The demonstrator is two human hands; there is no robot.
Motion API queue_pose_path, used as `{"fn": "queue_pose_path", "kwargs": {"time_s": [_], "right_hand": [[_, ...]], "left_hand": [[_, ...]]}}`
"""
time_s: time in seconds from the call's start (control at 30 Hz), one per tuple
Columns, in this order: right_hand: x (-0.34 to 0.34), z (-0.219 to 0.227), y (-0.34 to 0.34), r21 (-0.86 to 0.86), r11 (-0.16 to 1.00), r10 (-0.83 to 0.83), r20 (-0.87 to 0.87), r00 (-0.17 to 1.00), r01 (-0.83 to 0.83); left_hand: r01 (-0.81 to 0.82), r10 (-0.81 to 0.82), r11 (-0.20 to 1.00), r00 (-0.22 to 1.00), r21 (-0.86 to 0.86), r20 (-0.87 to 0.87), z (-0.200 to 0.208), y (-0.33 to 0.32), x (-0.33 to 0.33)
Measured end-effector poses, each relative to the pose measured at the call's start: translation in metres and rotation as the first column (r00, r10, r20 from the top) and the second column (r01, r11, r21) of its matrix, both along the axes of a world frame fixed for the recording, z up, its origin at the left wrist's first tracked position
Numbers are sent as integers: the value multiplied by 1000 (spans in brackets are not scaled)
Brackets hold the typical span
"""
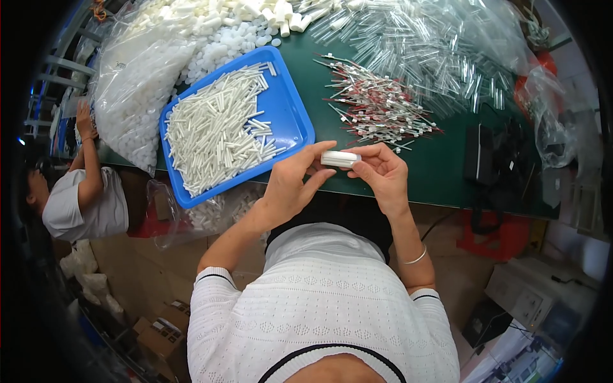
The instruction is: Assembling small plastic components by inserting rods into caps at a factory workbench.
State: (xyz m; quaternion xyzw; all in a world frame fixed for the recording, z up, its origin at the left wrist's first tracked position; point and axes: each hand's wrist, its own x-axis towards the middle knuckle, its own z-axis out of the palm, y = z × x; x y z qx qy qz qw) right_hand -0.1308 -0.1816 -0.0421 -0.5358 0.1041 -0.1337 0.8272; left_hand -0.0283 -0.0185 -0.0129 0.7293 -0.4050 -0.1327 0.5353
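Note:
Just over the table's near edge, a short clear tube (340,159) with white content lies sideways between my two hands. My left hand (288,183) is closed about its left end with thumb and forefinger. At the other end, my right hand (387,173) pinches the tube near a whitish, cap-like end. A blue tray (300,131) left of my hands holds many thin white sticks (217,131). Beyond my hands lies a pile of thin red-and-white pieces with wire-like ends (383,105).
Clear empty tubes (434,48) heap at the back right of the green table (421,182). White cylinders (281,16) and small white caps (239,41) cover the back left, beside a plastic bag (131,89). A black device (479,153) stands right. Another person (89,201) works at left.

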Motion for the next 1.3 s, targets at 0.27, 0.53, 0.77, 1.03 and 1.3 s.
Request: {"fn": "queue_pose_path", "kwargs": {"time_s": [0.27, 0.53, 0.77, 1.03, 1.3], "right_hand": [[20, 14, 6, -878, 333, -93, 332, 939, 343], [20, 24, -3, -886, 393, -170, 195, 966, 248], [4, 24, -8, -809, 554, -194, 104, 976, 196], [5, 35, -32, -590, 769, -247, 79, 966, 245], [-10, 25, -16, -795, 597, -52, 91, 994, 104]], "left_hand": [[74, -65, 997, 954, 21, -293, 4, -7, 20], [-232, 162, 971, 815, 57, 556, -10, -125, 192], [-380, 75, 881, 702, 283, 709, -33, -158, 211], [435, -386, 900, 810, 10, -441, 24, -36, 74], [357, -268, 914, 888, 193, -373, 16, -9, 25]]}}
